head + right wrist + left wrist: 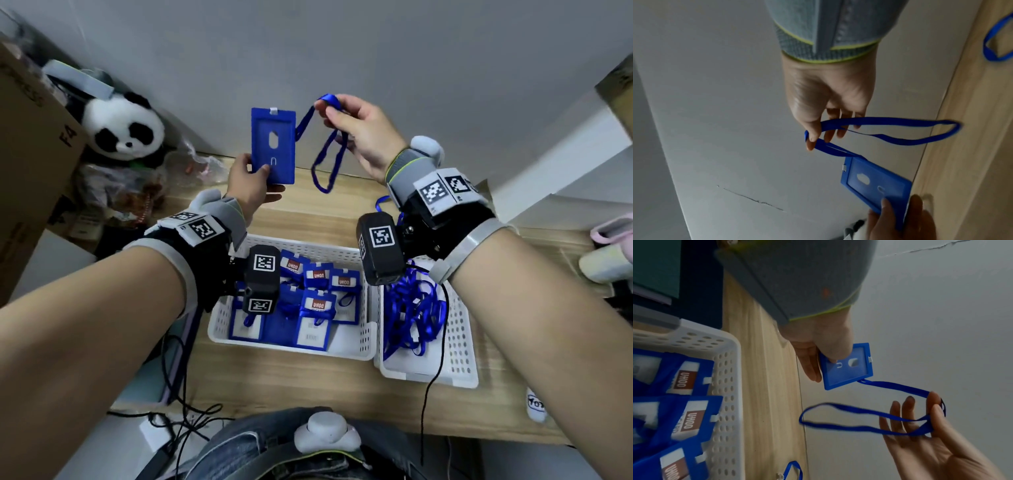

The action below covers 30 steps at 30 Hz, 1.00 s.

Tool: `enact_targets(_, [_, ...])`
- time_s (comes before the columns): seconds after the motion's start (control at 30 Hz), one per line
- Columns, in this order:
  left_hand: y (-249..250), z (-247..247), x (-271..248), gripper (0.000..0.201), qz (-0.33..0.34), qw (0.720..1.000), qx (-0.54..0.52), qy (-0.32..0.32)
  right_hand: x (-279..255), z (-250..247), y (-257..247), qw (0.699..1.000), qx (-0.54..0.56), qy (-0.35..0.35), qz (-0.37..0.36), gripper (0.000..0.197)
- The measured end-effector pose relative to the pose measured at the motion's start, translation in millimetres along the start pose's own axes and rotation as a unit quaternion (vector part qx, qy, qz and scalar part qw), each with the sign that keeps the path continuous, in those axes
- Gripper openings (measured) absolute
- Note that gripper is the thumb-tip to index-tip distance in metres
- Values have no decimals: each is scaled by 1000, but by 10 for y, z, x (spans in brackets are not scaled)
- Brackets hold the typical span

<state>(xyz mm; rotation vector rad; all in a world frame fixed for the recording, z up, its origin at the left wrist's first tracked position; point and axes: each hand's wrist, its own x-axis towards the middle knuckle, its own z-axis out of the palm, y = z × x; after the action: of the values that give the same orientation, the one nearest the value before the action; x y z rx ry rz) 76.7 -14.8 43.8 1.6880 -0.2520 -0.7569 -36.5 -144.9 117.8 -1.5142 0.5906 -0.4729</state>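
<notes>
A blue plastic badge holder (273,145) (847,369) (876,186) is held upright above the back of the wooden desk. My left hand (251,183) (822,352) pinches its lower edge, thumb on the front face. A blue lanyard (325,161) (859,420) (900,129) runs from the holder's top corner up to my right hand (359,133) (824,104), which pinches it between thumb and forefinger; the rest hangs down in a loose loop.
A white perforated basket (356,342) (725,386) near the front holds several blue badge holders with card inserts. A second white basket (459,342) to its right holds a tangle of blue lanyards. A panda plush (125,128), a cardboard box (30,154) and clutter stand at the left.
</notes>
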Motion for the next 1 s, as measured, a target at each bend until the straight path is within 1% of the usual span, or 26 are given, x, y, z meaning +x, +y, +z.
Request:
enact_targets(0.1, [-30,-15,44,25,-17,1000,4,7,26,83,78,999,-47,16,6,17])
enact_targets(0.13, [-58,-22,56,24,-25,1000,7,9,30,94,145,997,-68,24,19,21])
enact_targets(0.2, [-128,-48,113,29,-52,999,8,11,89,121,341,989,-129,40,62,26])
enact_targets(0.27, [-210,-62,148,32,-78,997,13,11,139,112,561,976,-168,58,127,28])
enact_targets(0.37, [-336,-57,186,29,-104,994,23,5,151,95,851,961,-139,30,237,23])
enact_targets(0.5, [-440,-21,305,39,-154,988,20,-11,198,86,1125,940,-113,29,319,22])
enact_targets(0.53, [-456,-9,332,42,-169,985,19,-18,217,83,1195,934,-116,35,336,16])
enact_targets(0.57, [-470,7,368,44,-181,983,18,-24,246,89,1248,927,-120,40,352,6])
enact_targets(0.6, [-495,30,421,45,-192,981,23,-31,293,92,1321,920,-132,46,367,10])
enact_targets(0.63, [-518,53,445,46,-201,978,29,-39,319,85,1395,912,-148,44,381,20])
enact_targets(0.67, [-528,76,444,47,-207,976,40,-49,328,82,1445,905,-168,42,389,26])
enact_targets(0.73, [-573,147,543,48,-228,970,56,-66,379,83,1513,887,-209,32,411,27])
enact_targets(0.77, [-596,172,547,48,-234,967,62,-74,354,92,1513,879,-217,24,423,21])
enact_targets(0.8, [-613,189,546,48,-239,965,72,-80,335,94,1534,876,-216,14,430,14])
enact_targets(0.87, [-663,233,636,48,-253,960,93,-82,401,119,1630,877,-155,23,454,3])
enact_targets(0.93, [-725,239,674,47,-264,955,105,-82,436,177,1694,878,-73,51,470,8])
enact_targets(0.97, [-761,240,698,46,-264,954,112,-84,462,214,1720,881,-35,52,469,10])
enact_targets(1.0, [-783,245,737,46,-262,953,128,-86,514,248,1739,884,0,47,466,17])
